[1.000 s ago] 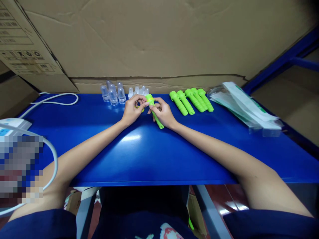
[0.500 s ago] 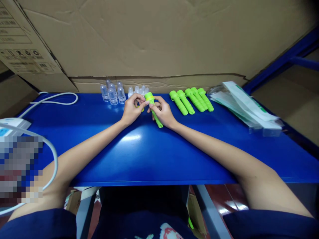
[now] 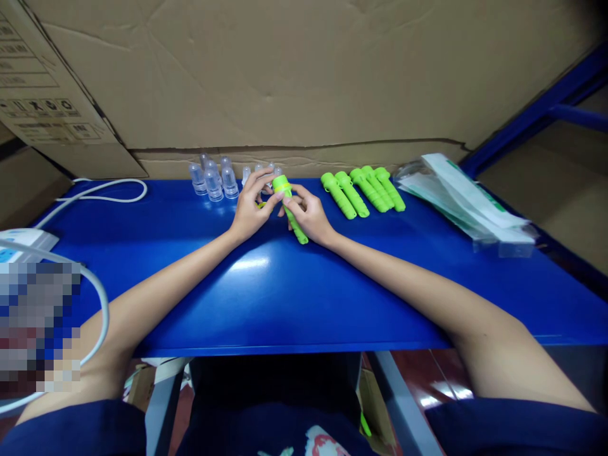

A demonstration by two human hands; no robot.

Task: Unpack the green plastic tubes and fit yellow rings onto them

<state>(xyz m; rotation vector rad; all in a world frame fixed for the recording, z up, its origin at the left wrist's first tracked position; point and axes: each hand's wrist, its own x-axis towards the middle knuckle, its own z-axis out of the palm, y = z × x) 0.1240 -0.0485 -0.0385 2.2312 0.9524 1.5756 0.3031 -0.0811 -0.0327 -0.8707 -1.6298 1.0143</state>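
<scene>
Left hand (image 3: 251, 208) and right hand (image 3: 311, 215) hold a green tube (image 3: 297, 227); clear containers (image 3: 213, 184) (contents indistinct) stand behind.

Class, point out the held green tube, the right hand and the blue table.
Held green tube (image 3: 295, 224), head view: lower ribbed body.
Right hand (image 3: 311, 216), head view: middle of hand.
Blue table (image 3: 294, 297), head view: bare top.
</scene>
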